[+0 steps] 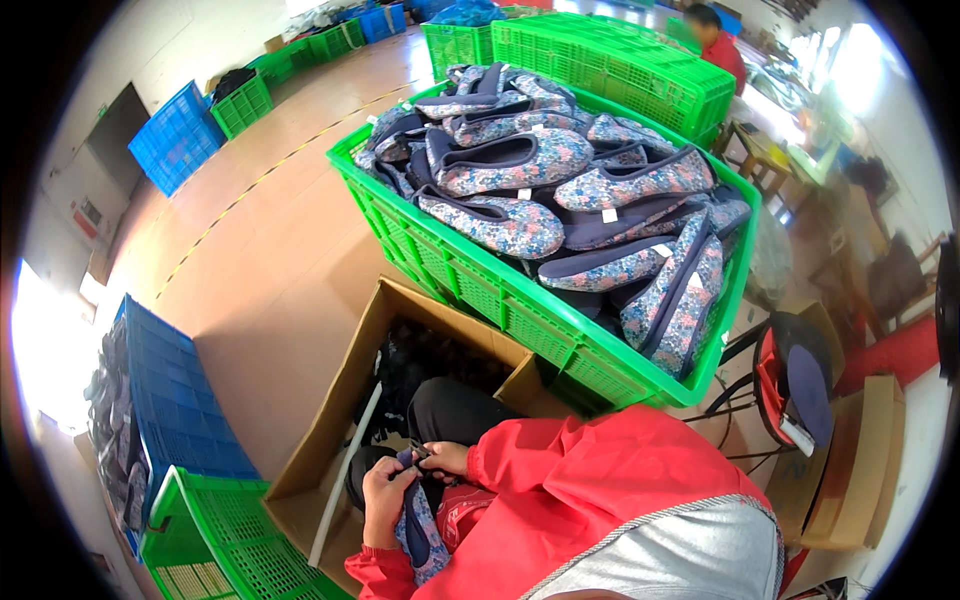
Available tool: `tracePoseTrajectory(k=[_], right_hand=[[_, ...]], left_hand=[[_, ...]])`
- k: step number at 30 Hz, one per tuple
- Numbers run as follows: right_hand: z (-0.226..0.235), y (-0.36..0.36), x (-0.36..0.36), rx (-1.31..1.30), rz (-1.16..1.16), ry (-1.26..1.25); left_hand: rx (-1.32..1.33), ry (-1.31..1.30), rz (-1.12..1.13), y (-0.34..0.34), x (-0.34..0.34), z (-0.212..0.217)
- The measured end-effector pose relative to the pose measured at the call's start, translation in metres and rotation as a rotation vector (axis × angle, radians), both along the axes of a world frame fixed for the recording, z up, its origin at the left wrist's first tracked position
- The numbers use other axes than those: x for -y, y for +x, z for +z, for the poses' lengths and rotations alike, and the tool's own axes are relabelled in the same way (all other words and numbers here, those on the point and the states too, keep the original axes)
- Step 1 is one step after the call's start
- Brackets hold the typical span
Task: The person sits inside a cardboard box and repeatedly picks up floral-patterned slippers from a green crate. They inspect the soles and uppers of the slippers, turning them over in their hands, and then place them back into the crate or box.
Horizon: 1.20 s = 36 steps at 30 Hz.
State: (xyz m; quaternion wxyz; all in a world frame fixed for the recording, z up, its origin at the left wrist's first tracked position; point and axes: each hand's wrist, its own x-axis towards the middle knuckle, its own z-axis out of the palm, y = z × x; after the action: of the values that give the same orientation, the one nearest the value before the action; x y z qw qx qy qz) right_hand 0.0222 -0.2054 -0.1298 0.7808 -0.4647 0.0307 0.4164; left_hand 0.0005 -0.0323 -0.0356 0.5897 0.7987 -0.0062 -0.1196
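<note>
My left hand (382,492) is closed on a floral slipper (428,545) with a dark lining, held over my lap. The slipper hangs down toward my left sleeve, its upper end pinched between the fingers. Close beside it, my right hand (446,459) is closed on a small dark tool (420,451) that meets the slipper's upper end. The tool looks like thread snips, but it is too small to be sure. Ahead of me, a green plastic crate (480,290) is heaped with similar floral slippers (515,160), several bearing small white tags.
An open cardboard box (335,400) stands at my knees, dark material inside and a white rod (345,475) along it. Left are a blue crate (185,400) and a green crate (240,530). A stool (770,380) stands right. A person in red (722,55) is beyond stacked green crates (610,65).
</note>
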Motion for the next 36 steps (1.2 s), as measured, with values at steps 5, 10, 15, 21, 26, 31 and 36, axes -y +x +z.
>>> tracePoseTrajectory(k=[5,10,15,21,26,31,36], right_hand=[[0.004,-0.011,0.003,0.075,-0.12,-0.034],[0.037,-0.012,0.017,0.317,-0.227,-0.086],[0.063,0.001,0.042,0.375,-0.102,-0.187],[0.081,0.02,0.042,0.33,0.244,-0.128],[0.096,0.025,0.024,0.345,0.347,-0.148],[0.087,0.027,0.013,0.438,0.371,-0.171],[0.093,0.033,0.008,0.413,0.403,-0.202]], left_hand=[[0.067,0.136,-0.004,0.006,-0.009,0.01],[-0.024,0.132,0.045,0.013,-0.024,0.018],[-0.265,-0.046,0.1,0.015,-0.031,0.027],[-0.476,-0.423,0.118,0.025,-0.04,0.008],[-0.498,-0.442,0.088,0.033,-0.046,0.01],[-0.5,-0.513,0.149,0.034,-0.044,0.014],[-0.516,-0.531,0.175,0.036,-0.045,0.004]])
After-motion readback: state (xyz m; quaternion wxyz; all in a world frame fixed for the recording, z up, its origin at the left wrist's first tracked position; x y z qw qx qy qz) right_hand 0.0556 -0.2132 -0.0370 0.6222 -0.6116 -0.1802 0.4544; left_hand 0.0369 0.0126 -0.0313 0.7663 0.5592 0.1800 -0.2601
